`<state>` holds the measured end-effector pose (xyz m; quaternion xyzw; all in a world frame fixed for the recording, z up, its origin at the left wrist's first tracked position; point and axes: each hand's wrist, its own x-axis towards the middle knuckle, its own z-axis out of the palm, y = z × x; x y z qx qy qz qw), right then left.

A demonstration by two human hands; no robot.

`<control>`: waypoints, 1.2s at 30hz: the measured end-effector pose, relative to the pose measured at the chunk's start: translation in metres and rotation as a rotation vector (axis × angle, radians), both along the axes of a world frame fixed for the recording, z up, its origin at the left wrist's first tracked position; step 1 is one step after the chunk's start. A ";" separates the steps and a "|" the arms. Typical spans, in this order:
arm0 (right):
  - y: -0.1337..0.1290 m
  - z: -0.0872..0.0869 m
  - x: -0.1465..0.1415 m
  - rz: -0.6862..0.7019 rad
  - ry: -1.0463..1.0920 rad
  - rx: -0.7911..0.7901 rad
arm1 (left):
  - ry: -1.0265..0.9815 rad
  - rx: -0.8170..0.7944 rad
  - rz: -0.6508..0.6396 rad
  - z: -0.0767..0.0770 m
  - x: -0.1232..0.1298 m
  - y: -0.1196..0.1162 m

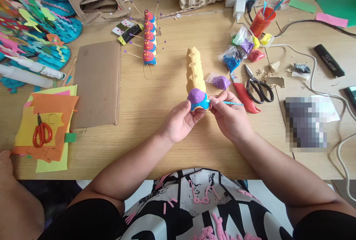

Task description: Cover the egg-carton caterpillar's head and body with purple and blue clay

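A yellow egg-carton strip with a row of bumps points away from me. Its near end carries purple clay over a band of blue clay. My left hand grips that near end from the left, thumb on the clay edge. My right hand pinches a thin blue modelling tool, its tip against the blue clay; some of its fingers rest by the strip's underside. Just beyond the right hand lies a bag of purple clay.
A finished-looking red and blue caterpillar stands behind left. Black scissors, a red cutter, clay bags and a red cup are right. Cardboard and papers with orange scissors lie left. Another person's arm shows lower left.
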<state>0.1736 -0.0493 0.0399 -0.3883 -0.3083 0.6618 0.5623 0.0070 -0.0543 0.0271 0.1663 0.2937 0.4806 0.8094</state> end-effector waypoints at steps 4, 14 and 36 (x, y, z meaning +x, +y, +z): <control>0.000 -0.001 0.001 0.044 -0.013 -0.043 | 0.018 -0.050 0.027 0.001 0.000 0.001; 0.000 -0.003 0.000 -0.003 0.003 -0.039 | 0.049 -0.056 0.031 0.001 0.001 -0.001; 0.002 -0.002 0.002 0.056 -0.024 -0.028 | 0.029 -0.063 0.023 0.003 0.001 0.000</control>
